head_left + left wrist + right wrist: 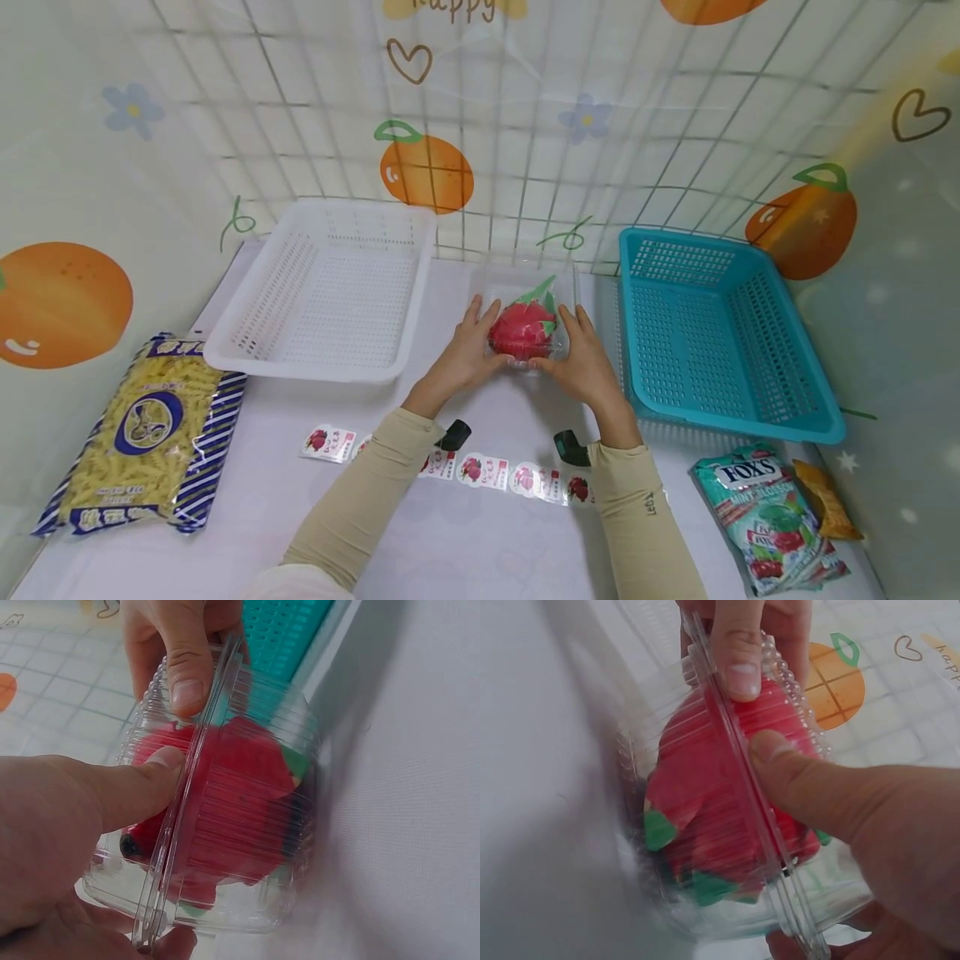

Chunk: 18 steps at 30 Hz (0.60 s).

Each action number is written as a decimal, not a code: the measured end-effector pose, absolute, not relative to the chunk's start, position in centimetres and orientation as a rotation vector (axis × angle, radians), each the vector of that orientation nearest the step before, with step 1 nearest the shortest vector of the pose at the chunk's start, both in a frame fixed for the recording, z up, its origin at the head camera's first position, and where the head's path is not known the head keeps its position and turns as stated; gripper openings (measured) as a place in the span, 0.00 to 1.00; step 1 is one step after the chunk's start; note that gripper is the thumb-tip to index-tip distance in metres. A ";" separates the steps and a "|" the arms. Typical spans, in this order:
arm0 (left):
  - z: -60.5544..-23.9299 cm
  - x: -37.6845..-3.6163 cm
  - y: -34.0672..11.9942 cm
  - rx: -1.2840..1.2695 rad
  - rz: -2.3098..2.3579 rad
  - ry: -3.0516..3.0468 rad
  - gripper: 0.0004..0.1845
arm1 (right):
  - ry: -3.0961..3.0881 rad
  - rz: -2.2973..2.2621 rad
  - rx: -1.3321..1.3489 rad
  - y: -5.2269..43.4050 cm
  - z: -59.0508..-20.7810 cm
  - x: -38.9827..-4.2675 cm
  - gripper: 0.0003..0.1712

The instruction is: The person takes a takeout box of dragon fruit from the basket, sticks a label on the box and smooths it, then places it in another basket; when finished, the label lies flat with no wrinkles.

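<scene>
A clear plastic clamshell box (247, 900) with a red dragon fruit (522, 327) inside, green-tipped, stands on the table between both hands. My left hand (472, 346) grips its left side, thumb on the lid by the rim and fingers round the edge. On the opposite side my right hand (581, 354) holds the box in the same way. In both wrist views the lid lies over the fruit and its rim meets the lower rim. The thumbs sit close together near the front. Part of the fingers is hidden beneath the rim.
A white basket (318, 371) stands to the left, a teal basket (738, 421) to the right. Dragon fruit stickers (480, 471) lie in a strip under the forearms. A pasta bag (146, 433) is at far left; a Fox's candy bag (772, 517) and an orange packet (828, 500) lie front right.
</scene>
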<state>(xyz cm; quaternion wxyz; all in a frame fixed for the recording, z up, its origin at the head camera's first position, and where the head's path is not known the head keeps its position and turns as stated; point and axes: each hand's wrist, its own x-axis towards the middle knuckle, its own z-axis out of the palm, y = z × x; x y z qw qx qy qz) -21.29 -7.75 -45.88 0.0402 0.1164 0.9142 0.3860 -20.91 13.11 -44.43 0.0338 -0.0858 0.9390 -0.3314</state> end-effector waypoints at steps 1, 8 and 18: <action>-45.9 -21.3 -7.8 0.355 1.186 2.797 0.50 | 2.887 -1.022 -0.264 13.1 -44.4 -20.9 0.59; -45.8 -21.3 -7.8 0.341 1.187 2.787 0.50 | 2.883 -1.040 -0.261 13.3 -44.4 -20.9 0.60; -45.8 -21.3 -7.9 0.313 1.178 2.786 0.50 | 2.889 -1.038 -0.267 13.4 -44.4 -20.8 0.60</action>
